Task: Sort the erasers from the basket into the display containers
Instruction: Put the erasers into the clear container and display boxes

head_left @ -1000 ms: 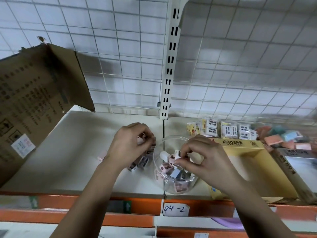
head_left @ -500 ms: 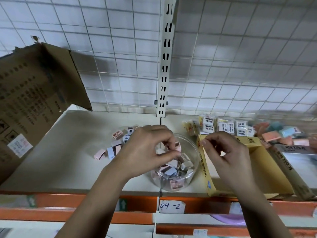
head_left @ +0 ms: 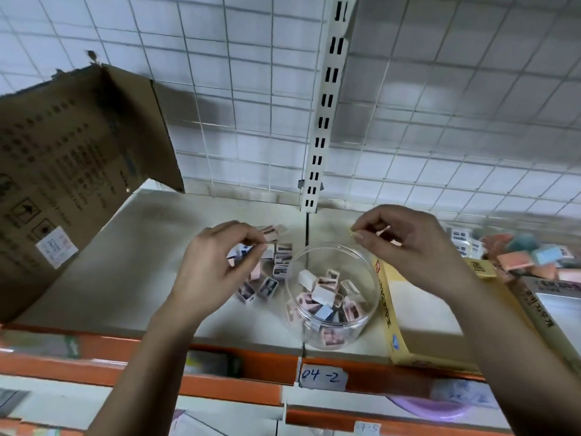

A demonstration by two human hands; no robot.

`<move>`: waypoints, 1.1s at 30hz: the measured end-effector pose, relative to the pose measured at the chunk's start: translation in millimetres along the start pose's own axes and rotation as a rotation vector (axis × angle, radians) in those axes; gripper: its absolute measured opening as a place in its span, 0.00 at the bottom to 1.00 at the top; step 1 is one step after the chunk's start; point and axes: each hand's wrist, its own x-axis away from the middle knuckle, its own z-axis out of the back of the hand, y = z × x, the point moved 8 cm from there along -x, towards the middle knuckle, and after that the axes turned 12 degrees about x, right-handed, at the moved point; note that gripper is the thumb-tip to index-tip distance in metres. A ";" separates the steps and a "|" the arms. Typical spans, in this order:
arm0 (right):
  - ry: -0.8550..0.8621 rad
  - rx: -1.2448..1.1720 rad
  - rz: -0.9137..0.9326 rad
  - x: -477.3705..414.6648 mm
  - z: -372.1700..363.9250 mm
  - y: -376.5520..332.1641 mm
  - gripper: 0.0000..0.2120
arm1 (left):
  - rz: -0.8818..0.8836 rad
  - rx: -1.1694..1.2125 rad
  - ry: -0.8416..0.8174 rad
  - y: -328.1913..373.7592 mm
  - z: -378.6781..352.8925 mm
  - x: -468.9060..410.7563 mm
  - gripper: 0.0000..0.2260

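Erasers (head_left: 268,286) may have been in your hands, I cannot tell: left hand (head_left: 220,265) curled just left of the jar (head_left: 333,247), right hand (head_left: 405,247) pinched above its rim. Others lay inside it and just left. They looked light and firm; you could pinch one across its sides.

Moved left hand (head_left: 217,265) from over jar (head_left: 368,320) back to eraser pile (head_left: 267,286) beside it, fingers curled; raised right hand (head_left: 408,247) off box (head_left: 418,309) edge to above jar's far rim, thumb and forefinger pinched.
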 end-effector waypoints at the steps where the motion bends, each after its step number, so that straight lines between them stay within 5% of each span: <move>1: -0.061 -0.004 0.006 -11.0 -5.4 -2.1 0.02 | 0.010 -0.001 -0.014 -3.9 -1.1 4.4 0.03; 8: -0.475 0.174 0.064 -77.3 -61.2 5.7 0.04 | -0.005 -0.057 -0.081 -15.7 -14.5 24.0 0.06; 15: -0.693 0.280 0.104 -91.0 -116.7 15.6 0.08 | 0.003 -0.061 -0.013 -25.6 -11.6 30.3 0.05; 33: -0.517 0.439 0.186 -98.1 -127.0 27.4 0.07 | 0.062 -0.105 -0.110 -34.4 -22.4 31.1 0.05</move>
